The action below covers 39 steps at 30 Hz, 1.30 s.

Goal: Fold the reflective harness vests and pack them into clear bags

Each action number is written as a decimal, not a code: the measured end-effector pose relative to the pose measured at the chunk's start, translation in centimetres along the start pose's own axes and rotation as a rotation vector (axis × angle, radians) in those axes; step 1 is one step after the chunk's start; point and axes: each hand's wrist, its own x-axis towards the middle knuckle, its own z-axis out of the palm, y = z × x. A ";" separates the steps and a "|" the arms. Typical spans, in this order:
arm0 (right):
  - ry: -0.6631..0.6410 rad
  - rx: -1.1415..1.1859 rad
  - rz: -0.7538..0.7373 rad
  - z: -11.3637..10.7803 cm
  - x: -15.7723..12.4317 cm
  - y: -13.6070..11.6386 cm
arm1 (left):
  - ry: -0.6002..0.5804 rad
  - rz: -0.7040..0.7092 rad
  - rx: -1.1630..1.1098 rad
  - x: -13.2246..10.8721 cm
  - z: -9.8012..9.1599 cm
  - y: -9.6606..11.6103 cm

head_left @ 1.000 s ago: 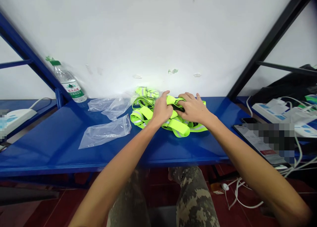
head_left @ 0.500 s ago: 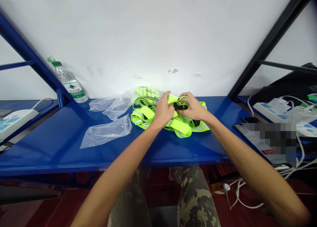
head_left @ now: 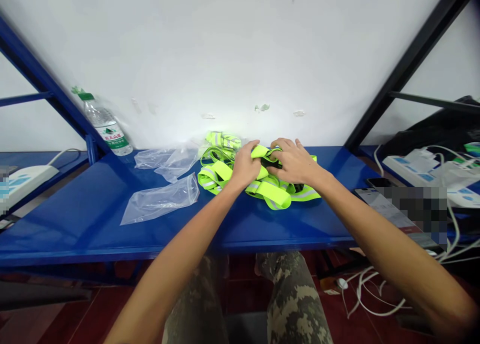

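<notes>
A tangle of neon yellow-green reflective straps (head_left: 272, 194) with grey stripes and a black buckle lies on the blue shelf top (head_left: 93, 219) near the back wall. My left hand (head_left: 243, 166) is closed around a fold of the straps at the left of the bundle. My right hand (head_left: 294, 161) presses down on the same bundle beside it, fingers curled over the straps and the black buckle. A second bunch of the same straps (head_left: 221, 141) sits just behind, against the wall.
Clear plastic bags lie to the left: one (head_left: 159, 201) near the front, others (head_left: 168, 161) further back. A water bottle (head_left: 103, 124) stands at the back left. A phone (head_left: 390, 214), power strips (head_left: 423, 176) and white cables lie at right.
My right hand has spread its fingers a little and settled flatter onto the bundle; the straps at the right edge shifted slightly outward. My left hand keeps its hold.
</notes>
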 end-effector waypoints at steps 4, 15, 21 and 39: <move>0.011 0.197 0.038 0.1 0.1 1.0 | -0.213 -0.163 -0.214 1.0 -0.7 -0.8; 0.476 0.458 0.194 2.1 1.2 0.8 | -0.239 -0.265 -0.588 0.4 -0.9 -0.3; 0.294 0.429 0.067 1.0 -0.7 0.0 | -0.013 -0.295 -0.386 0.6 0.3 -1.2; 0.027 0.089 0.052 0.7 -1.3 0.0 | 0.019 0.068 -0.012 -1.1 0.5 -0.6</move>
